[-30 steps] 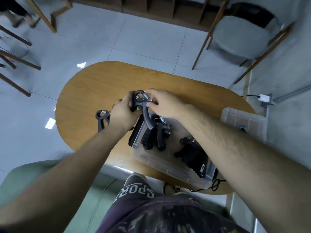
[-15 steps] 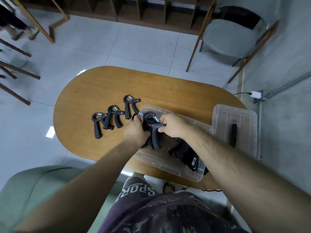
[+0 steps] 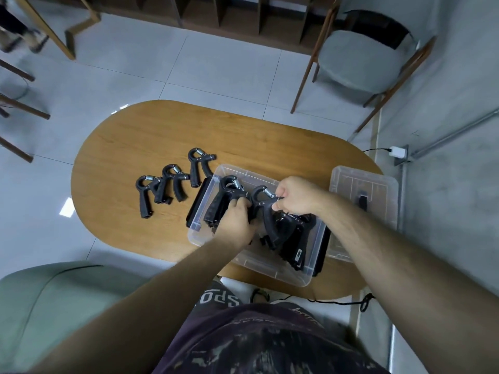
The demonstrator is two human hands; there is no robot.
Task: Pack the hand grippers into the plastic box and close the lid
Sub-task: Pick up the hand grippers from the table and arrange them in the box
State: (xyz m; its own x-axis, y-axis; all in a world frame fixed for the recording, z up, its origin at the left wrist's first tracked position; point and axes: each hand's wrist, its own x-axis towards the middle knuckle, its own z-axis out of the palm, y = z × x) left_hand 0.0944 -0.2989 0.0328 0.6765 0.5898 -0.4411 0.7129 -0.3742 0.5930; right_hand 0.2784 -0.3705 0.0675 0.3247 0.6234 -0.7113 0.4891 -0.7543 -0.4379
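A clear plastic box (image 3: 208, 184) with black side latches sits on the oval wooden table (image 3: 140, 136), holding several black hand grippers. My left hand (image 3: 235, 222) is inside the box, gripping one black hand gripper (image 3: 220, 201) at the box's left end. My right hand (image 3: 295, 195) holds the spring end of a second hand gripper (image 3: 267, 217) over the box's middle. Three more hand grippers (image 3: 164, 184) lie on the table left of the box. The clear lid (image 3: 378, 190) lies to the right of the box.
A grey chair (image 3: 359, 60) stands beyond the table at the right. A green seat (image 3: 54, 298) is below me at the left. A charger (image 3: 397, 151) is plugged in near the right wall, and a black cord (image 3: 351, 303) hangs under the table's near edge.
Both hands carried a hand gripper from left of the box down into it. The right hand now holds one over the box's middle while the left grips another at the left end.
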